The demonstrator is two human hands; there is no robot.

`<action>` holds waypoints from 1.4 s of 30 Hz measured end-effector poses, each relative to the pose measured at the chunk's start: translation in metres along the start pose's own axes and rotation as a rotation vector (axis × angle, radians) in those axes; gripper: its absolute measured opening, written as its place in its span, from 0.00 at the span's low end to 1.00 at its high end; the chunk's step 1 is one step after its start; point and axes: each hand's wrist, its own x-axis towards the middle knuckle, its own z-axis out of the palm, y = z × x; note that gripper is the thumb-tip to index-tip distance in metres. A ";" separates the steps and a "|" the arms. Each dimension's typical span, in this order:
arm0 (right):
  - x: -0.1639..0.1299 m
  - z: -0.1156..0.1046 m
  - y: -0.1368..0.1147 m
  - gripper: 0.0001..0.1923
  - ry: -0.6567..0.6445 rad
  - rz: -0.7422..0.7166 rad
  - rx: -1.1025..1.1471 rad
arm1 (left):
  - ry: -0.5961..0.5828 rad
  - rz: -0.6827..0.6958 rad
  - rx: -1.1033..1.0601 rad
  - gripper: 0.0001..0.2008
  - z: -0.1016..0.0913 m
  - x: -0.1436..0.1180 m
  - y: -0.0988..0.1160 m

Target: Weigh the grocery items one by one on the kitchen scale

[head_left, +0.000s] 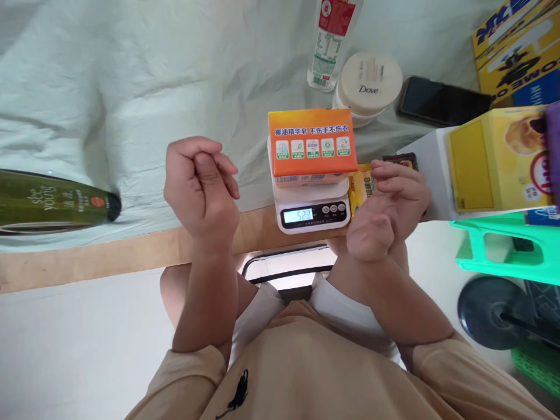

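Note:
An orange soap box (311,141) lies on a small white kitchen scale (313,209) whose display is lit. My left hand (202,188) hovers left of the scale, curled into a loose fist with nothing in it. My right hand (389,205) is just right of the scale, fingers curled over a yellow packet (362,185) that lies beside the scale; whether it grips the packet is unclear.
A dark green bottle (52,201) lies at the left on the white cloth. Behind the scale stand a Dove jar (370,84), a clear bottle (332,41) and a black phone (441,100). Yellow boxes (494,157) and a green stool (503,251) crowd the right.

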 end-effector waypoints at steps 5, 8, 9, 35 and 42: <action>0.003 0.003 0.003 0.15 0.018 -0.047 0.144 | -0.045 0.022 -0.021 0.09 -0.006 0.004 -0.007; 0.004 0.004 0.004 0.13 0.001 -0.069 0.208 | -0.073 -0.038 -0.047 0.10 -0.013 0.003 -0.006; 0.004 0.004 0.005 0.14 -0.001 -0.067 0.211 | -0.088 -0.078 -0.053 0.10 -0.015 0.002 -0.006; 0.074 -0.001 -0.034 0.22 -0.721 -0.253 -0.379 | -0.506 -0.183 0.267 0.13 -0.037 -0.003 -0.022; 0.145 0.033 -0.057 0.33 -1.331 -0.233 -0.699 | -0.483 -0.182 0.212 0.14 -0.038 0.006 -0.020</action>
